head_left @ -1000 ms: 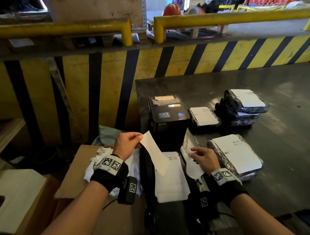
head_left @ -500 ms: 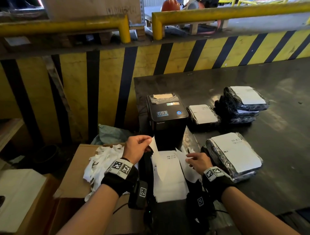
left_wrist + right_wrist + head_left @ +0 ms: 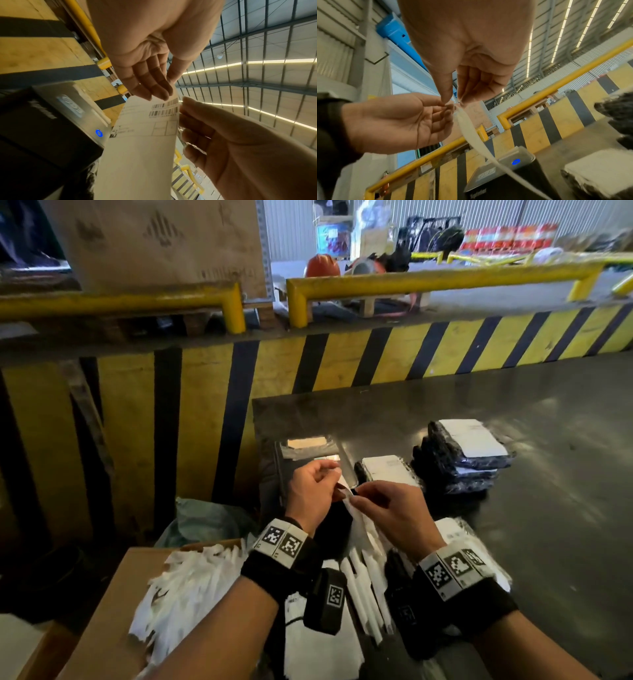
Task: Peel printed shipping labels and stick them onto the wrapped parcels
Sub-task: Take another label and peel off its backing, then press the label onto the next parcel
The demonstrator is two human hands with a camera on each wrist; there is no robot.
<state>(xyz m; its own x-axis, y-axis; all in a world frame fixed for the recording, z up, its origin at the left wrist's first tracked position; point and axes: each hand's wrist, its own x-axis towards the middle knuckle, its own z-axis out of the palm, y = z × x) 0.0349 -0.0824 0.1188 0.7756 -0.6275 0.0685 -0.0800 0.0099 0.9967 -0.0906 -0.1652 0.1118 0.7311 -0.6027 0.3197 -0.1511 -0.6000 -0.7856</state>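
A white printed shipping label (image 3: 356, 520) hangs down between both hands in front of the black label printer (image 3: 308, 450). My left hand (image 3: 334, 481) pinches its top corner and my right hand (image 3: 359, 497) pinches the same top edge beside it. In the left wrist view the label (image 3: 142, 135) shows barcodes, with the left fingertips (image 3: 154, 93) on its upper edge. The right wrist view shows the label (image 3: 471, 135) edge-on as a curved strip. Wrapped black parcels carrying labels lie on the table: a stack (image 3: 469, 453), a single one (image 3: 387, 470) and a near one (image 3: 455, 532) partly hidden by my right wrist.
More white label sheets (image 3: 322, 645) lie at the table's near edge under my wrists. Left of the table, a cardboard box (image 3: 113, 611) carries a heap of white paper scraps (image 3: 185, 594). A yellow-and-black striped wall (image 3: 342, 364) backs the dark table (image 3: 548, 508).
Both hands have risen from the table edge and come together in front of the printer. The right hand left the sheets and now pinches the hanging label with the left.
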